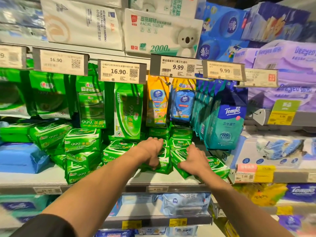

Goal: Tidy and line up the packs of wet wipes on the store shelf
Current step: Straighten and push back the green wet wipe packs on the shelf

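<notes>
Both hands reach into the middle of the shelf [119, 178], where small green packs of wet wipes lie in messy piles. The left hand [151, 152] curls its fingers over one green wipes pack [162, 164], gripping it from above. The right hand [194, 159] grips a tilted green pack [178, 159] just beside it. Holding two neighbours at once probably lets the person square them up together. More green packs [82, 142] sit crooked to the left, not yet straightened.
</notes>
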Demonstrator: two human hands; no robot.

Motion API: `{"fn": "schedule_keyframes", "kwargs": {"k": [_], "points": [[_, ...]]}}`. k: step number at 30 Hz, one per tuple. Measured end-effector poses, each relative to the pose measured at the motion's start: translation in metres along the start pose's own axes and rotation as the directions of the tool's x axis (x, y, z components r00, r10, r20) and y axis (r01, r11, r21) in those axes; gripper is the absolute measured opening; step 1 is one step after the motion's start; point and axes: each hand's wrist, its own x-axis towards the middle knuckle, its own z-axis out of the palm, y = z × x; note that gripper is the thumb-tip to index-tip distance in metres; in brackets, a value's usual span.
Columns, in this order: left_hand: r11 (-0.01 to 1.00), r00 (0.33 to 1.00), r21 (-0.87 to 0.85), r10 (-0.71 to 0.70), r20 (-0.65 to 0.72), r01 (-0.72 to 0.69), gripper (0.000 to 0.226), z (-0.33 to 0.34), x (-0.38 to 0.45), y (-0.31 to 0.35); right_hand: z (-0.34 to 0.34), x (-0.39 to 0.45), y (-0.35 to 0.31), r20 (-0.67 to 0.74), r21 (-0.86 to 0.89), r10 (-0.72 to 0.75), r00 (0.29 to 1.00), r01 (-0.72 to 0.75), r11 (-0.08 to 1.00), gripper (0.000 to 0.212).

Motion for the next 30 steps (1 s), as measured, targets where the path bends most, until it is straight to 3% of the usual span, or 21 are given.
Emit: {"fn": "schedule_keyframes", "kwargs": {"k": [4, 8, 13, 18, 22, 27, 30], "points": [[0.996, 0.995, -0.085, -0.033, -0.094, 0.025, 0.089, -0.006, 0.004, -0.001, -0.018, -0.004, 0.005, -0.129, 0.193, 0.031, 0.991, -0.006, 0.981, 0.062], [0.994, 0.983, -0.103, -0.064, -0.173, 0.046, 0.078, -0.012, 0.014, 0.001, 0.001, -0.027, 0.018, -0.137, 0.294, 0.029, 0.990, 0.012, 0.956, 0.067], [0.993, 0.990, -0.099, -0.075, -0.123, 0.063, 0.078, -0.019, 0.029, 0.008, 0.013, -0.033, 0.029, -0.186, 0.255, 0.026, 0.982, 0.022, 0.967, 0.067], [0.995, 0.989, -0.102, -0.034, -0.146, 0.019, 0.080, -0.037, 0.043, 0.013, 0.018, -0.043, 0.032, -0.166, 0.165, -0.134, 0.977, 0.162, 0.973, 0.062], [0.998, 0.991, -0.054, 0.022, -0.130, -0.029, 0.076, -0.042, 0.054, 0.023, 0.034, -0.045, 0.043, -0.294, 0.075, -0.327, 0.898, 0.363, 0.929, 0.060], [1.000, 0.997, 0.009, -0.012, -0.073, 0.013, 0.083, -0.032, 0.062, 0.018, 0.032, -0.041, 0.046, -0.277, 0.044, -0.412, 0.868, 0.440, 0.897, 0.058], [0.997, 0.996, 0.056, -0.056, -0.068, 0.060, 0.071, -0.021, 0.064, 0.008, 0.031, -0.038, 0.048, -0.246, 0.055, -0.413, 0.877, 0.438, 0.897, 0.057]]}}
